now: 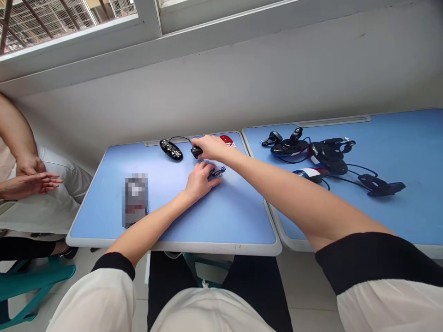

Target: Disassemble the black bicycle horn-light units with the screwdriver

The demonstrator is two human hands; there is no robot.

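My right hand reaches across to the far part of the desk, its fingers closed on a small black part. A thin black cable runs from there to a glossy black oval unit with a patterned face, lying on the desk. My left hand rests on the desk just below, with thumb and fingers around a small dark blue piece that has metal pins or screws sticking out. Partly hidden behind my right hand lies a red and white shell.
A blurred-out flat object lies on the left of the blue desk. On the adjoining desk are several black clamp-like devices with cables and a red, white and blue shell. Another person's hands are at the left. A wall stands behind.
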